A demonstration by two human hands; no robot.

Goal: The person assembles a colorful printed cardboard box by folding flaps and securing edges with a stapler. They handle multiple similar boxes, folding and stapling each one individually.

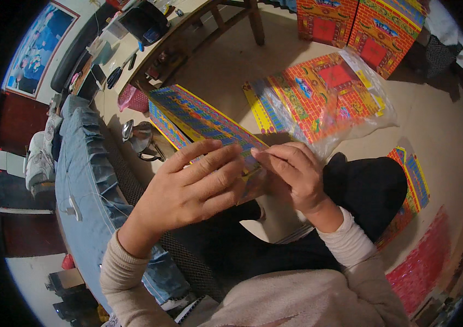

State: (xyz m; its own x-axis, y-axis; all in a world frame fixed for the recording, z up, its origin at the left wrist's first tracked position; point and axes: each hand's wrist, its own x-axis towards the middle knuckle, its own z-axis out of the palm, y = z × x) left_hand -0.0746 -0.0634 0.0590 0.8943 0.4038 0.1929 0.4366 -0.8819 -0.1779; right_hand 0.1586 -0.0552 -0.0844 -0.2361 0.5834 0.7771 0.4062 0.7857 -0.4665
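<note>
Two bare hands [196, 182] to report, side by side at centre, above the lap. Left hand: back turned upward, fingers bent over the near end of a folded card piece [207, 120], with thumb and palm hidden; cannot tell whether closed on it. Right hand [297, 177]: thumb and forefinger pinched together on the near right corner of the same piece. Noted on the folded card piece: multicoloured print, yellow edging, long shape slanting from the hands toward the far left, layers apart along the left side.

Found beyond it, on the pale floor [226, 60] at far right: clear plastic bag [346, 132] around red brick-print panels [319, 92]. Seen farther still: two upright boards [381, 41] of similar print, next to each other. At right, just beside the dark trouser knee [365, 185]: more printed card [414, 185], partly hidden. At near right: crumpled red plastic sheet [425, 264].

Recorded at left: blue ruffled cover [84, 169], with white adapter [73, 208] and cord on top. Between that cover and the folded card piece: shiny metal object [140, 136], kind uncertain. At far left: wooden bench [179, 23] bearing a black container [144, 23] and black scissors [114, 77].
</note>
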